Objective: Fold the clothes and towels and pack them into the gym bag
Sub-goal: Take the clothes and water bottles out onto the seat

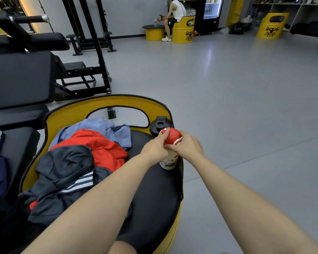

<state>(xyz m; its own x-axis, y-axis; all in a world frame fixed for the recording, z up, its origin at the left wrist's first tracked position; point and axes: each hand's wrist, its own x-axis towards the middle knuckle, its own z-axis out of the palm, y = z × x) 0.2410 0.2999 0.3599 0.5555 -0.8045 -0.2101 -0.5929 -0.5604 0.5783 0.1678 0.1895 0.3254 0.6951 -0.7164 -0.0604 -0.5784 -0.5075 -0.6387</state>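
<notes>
So far nothing folded: clothes point(81, 158) heaped on seat point(154, 189), no bag visible; our left hand point(155, 148) and right hand point(188, 146) grip bottle point(170, 143).

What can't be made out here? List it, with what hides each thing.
Head view only:
- Gym bag: none plainly identifiable; a dark blue shape is cut off by the left edge.
- Red-capped bottle: its middle is covered by the left hand and right hand.
- Black shaker bottle: its body is hidden behind the red cap.
- Dark striped jacket: the near part is covered by the left forearm.
</notes>
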